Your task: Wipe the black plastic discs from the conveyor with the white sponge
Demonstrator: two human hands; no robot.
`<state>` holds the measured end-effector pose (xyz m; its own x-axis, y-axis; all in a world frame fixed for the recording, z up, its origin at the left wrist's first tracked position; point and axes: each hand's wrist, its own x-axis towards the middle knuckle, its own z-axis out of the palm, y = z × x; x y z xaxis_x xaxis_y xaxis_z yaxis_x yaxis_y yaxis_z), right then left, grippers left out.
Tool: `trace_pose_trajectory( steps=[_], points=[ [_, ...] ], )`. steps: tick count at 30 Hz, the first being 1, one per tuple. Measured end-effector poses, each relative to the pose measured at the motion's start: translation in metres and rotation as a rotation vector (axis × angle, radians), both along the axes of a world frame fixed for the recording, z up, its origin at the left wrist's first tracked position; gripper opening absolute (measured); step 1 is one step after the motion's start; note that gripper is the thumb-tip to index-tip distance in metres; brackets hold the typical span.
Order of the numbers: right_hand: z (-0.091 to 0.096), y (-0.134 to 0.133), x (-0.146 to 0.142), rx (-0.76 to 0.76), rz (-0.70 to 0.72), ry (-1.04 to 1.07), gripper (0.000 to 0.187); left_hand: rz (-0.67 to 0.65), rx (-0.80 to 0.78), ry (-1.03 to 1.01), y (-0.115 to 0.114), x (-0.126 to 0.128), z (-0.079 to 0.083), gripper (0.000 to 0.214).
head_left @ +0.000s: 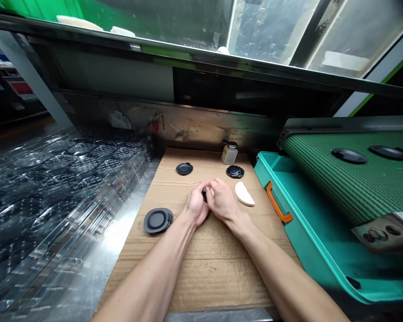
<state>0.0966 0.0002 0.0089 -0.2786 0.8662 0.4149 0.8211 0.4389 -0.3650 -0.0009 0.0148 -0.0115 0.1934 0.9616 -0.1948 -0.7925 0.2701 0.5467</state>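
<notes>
Both my hands meet over the middle of a cardboard sheet. My left hand is closed around a small black part, most of it hidden by the fingers. Bent over the same part, my right hand has its fingers pinched together; a whitish bit shows at their tips, too small to name. A white half-round pad lies just right of that hand. Round black plastic lids rest around them: a large one to the left, one farther back, and another behind the right hand.
A small bottle with a black top stands at the cardboard's back edge. To the right are a teal bin with an orange handle and a green conveyor belt carrying black lids. Clear plastic trays fill the left.
</notes>
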Motion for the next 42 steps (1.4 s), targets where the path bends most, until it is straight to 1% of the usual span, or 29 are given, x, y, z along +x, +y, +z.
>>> trace_pose_trajectory(
  steps=[3, 6, 9, 13, 16, 19, 23, 24, 26, 28, 30, 32, 35, 38, 42],
  points=[
    [-0.001, 0.001, 0.001, 0.007, 0.025, -0.019, 0.016, 0.005, -0.014, 0.027, 0.000, 0.001, 0.000, 0.021],
    [-0.001, 0.001, 0.001, 0.016, -0.018, -0.012, 0.017, 0.006, -0.007, -0.001, 0.000, 0.002, 0.001, 0.021],
    [-0.001, 0.000, 0.001, 0.031, 0.026, -0.014, 0.016, 0.005, -0.024, 0.029, 0.000, 0.002, 0.002, 0.024],
    [-0.001, 0.001, 0.001, 0.029, -0.039, -0.005, 0.017, 0.008, -0.019, 0.004, -0.001, 0.001, 0.002, 0.023],
    [-0.001, 0.001, 0.001, 0.029, -0.004, -0.003, 0.015, -0.006, -0.018, 0.011, 0.000, 0.001, 0.002, 0.021],
    [-0.002, -0.001, 0.000, 0.021, -0.056, 0.011, 0.016, -0.001, -0.032, 0.016, 0.000, 0.001, 0.002, 0.019],
    [-0.002, -0.001, -0.002, 0.030, -0.004, 0.021, 0.016, -0.023, -0.049, 0.056, -0.002, 0.001, 0.003, 0.023],
    [-0.001, 0.001, -0.002, 0.033, -0.017, 0.033, 0.016, -0.028, -0.038, 0.055, -0.002, 0.001, 0.003, 0.022],
    [0.002, 0.007, 0.000, 0.058, -0.090, 0.077, 0.019, -0.050, 0.003, 0.028, -0.003, 0.001, 0.005, 0.021],
    [0.007, 0.012, 0.007, 0.118, -0.145, 0.143, 0.021, -0.100, 0.021, 0.005, -0.002, 0.000, 0.006, 0.025],
    [0.011, 0.014, 0.018, 0.183, -0.181, 0.215, 0.023, -0.139, -0.018, 0.000, 0.000, -0.003, 0.008, 0.033],
    [0.011, 0.013, 0.032, 0.208, -0.226, 0.253, 0.025, -0.157, -0.079, -0.015, 0.002, -0.006, 0.008, 0.036],
    [0.008, 0.011, 0.050, 0.160, -0.297, 0.242, 0.026, -0.176, -0.126, -0.066, 0.006, -0.010, 0.008, 0.038],
    [0.006, 0.010, 0.057, 0.134, -0.346, 0.239, 0.027, -0.159, -0.143, -0.088, 0.008, -0.011, 0.008, 0.039],
    [0.011, 0.009, 0.059, 0.124, -0.339, 0.251, 0.025, -0.135, -0.170, -0.114, 0.009, -0.012, 0.010, 0.038]
  ],
)
